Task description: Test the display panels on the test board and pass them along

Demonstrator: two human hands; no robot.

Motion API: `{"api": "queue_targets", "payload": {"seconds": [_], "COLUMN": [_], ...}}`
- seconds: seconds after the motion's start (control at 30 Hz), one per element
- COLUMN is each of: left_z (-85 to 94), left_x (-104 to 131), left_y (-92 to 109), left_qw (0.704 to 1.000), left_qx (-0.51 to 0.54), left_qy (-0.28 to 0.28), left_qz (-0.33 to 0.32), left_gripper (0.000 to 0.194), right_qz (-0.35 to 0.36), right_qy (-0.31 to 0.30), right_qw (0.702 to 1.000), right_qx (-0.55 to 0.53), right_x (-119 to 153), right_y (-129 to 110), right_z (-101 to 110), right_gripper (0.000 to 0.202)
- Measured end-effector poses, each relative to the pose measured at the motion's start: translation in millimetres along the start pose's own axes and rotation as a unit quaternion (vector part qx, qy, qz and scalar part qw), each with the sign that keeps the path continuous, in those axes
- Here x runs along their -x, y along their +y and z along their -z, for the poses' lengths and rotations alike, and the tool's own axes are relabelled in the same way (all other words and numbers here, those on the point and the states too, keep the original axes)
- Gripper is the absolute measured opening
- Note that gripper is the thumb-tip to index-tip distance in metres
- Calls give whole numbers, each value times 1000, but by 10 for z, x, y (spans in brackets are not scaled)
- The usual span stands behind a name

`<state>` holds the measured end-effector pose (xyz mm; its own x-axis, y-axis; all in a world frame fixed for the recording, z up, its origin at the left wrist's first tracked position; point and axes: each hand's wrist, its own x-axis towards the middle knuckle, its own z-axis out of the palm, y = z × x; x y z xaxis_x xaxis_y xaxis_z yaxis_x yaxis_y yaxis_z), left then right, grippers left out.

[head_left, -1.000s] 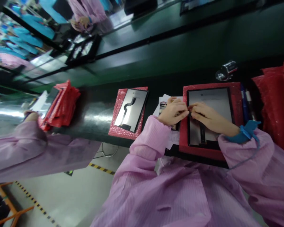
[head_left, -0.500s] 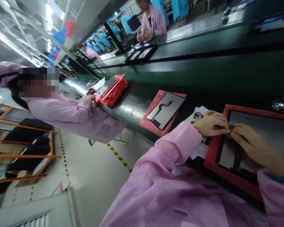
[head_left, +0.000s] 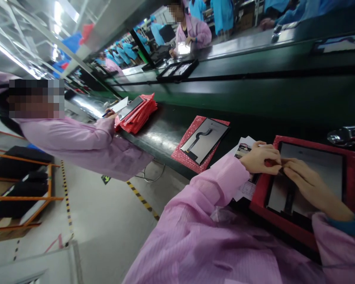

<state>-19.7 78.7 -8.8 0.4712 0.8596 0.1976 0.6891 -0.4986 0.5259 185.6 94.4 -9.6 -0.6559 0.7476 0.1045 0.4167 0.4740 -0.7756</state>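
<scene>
Both hands' grip meets over 1 panel (head_left: 310, 173); 2nd panel (head_left: 204, 140) nearby.

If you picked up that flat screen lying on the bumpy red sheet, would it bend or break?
The screen panel looks thin, flat and glassy, so it is probably stiff, light and fragile. Its glossy face might be slippery. The red bubble sheet under it looks soft and would likely flop.
</scene>
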Motion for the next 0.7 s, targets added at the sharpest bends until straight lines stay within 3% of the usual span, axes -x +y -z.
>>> {"api": "queue_targets", "payload": {"seconds": [0.23,0.33,0.43,0.57,0.63,0.7], "left_z": [74,86,107,63,-71,-291], "left_x": [24,18,74,342,520,674], "left_y": [108,99,126,355,536,712], "left_qw": [998,998,991,949,932,934], "left_qx": [-37,-45,-44,-8,7,9], "left_qy": [-15,6,112,294,343,338], "left_qz": [40,44,66,117,120,114], "left_gripper": [10,9,10,13,12,13], "right_qz": [34,30,26,28,25,16], "right_qy": [-1,-7,-11,-3,14,43], "right_qw": [998,998,998,999,999,998], "right_qx": [43,51,51,40,38,36], "right_x": [12,14,5,-2,6,19], "right_y": [128,100,61,53,71,93], "right_z": [-26,-24,-6,4,0,-7], "right_gripper": [30,30,30,35,39,42]}}
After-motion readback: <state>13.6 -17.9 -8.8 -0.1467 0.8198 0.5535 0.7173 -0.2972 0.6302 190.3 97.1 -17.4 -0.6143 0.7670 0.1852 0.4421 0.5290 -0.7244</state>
